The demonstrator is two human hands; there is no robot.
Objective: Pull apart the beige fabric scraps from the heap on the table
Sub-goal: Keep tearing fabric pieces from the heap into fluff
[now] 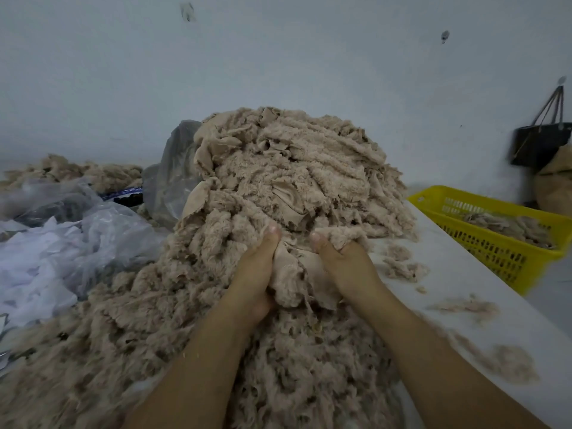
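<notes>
Both hands, left hand (pixel 258 267) and right hand (pixel 343 264), grip one beige scrap (pixel 297 274) between them. Its width spans left to right, atop the heap (pixel 278 181) at the table's (pixel 464 274) near edge.

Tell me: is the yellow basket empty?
No, beige scraps lie inside the yellow basket.

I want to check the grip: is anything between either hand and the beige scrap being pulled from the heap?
Nothing visible. The left hand and right hand both grip the beige scrap directly. The plastic bags lie off to the left, the yellow basket to the right.
</notes>
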